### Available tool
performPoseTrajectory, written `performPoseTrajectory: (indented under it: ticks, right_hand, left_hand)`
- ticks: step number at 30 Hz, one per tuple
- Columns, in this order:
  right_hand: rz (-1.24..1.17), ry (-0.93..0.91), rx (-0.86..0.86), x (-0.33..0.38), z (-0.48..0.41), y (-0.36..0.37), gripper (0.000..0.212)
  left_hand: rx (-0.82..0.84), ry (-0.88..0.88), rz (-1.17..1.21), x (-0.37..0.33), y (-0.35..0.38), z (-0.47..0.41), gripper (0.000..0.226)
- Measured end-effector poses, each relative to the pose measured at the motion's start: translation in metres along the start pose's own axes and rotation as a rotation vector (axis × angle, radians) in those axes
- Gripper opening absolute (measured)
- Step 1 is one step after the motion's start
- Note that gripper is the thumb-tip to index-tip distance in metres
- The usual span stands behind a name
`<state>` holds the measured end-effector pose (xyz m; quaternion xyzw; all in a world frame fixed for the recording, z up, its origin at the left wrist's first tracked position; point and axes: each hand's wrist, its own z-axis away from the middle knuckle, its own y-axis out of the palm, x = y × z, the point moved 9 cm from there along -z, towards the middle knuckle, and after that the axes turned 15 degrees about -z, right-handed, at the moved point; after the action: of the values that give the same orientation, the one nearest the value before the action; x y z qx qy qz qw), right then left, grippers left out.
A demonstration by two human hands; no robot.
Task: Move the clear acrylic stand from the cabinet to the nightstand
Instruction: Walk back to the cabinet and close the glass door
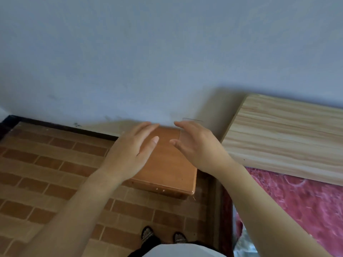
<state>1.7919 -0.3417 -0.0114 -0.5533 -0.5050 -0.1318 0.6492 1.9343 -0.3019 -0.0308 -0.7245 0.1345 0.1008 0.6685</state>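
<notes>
The clear acrylic stand [192, 121] is almost invisible. Only its thin top edge and one upright left edge show, at the back right of the brown wooden nightstand [167, 169], close to the wall. My right hand [196, 145] hovers in front of it with fingers and thumb spread. I cannot tell whether the hand touches the stand. My left hand [133, 147] is flat and spread over the left half of the nightstand top, holding nothing.
A pale wooden headboard [285, 136] leans along the wall to the right, with a red patterned bed cover [300, 210] below it. The floor [46, 164] is brick-patterned. My feet [163, 236] stand just in front of the nightstand.
</notes>
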Motion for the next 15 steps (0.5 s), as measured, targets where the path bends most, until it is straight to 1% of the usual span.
performPoseTrajectory:
  ticks: [2,7,12,15]
  right_hand:
    - [-0.007,-0.054,0.064,0.011,0.003,0.004,0.048]
    - [-0.010,-0.145,0.213,0.033,0.012,0.020,0.047]
    - [-0.027,-0.236,0.382,0.068,0.021,0.060,0.049]
    - [-0.025,-0.284,0.477,0.089,0.026,0.091,0.049]
  left_hand:
    - [-0.060,-0.053,0.022,0.001,-0.010,0.018,0.051]
    - [-0.103,-0.256,0.016,0.012,-0.016,0.063,0.053]
    - [-0.159,-0.447,-0.008,0.029,-0.028,0.118,0.048]
    - [-0.187,-0.558,-0.006,0.043,-0.039,0.153,0.049]
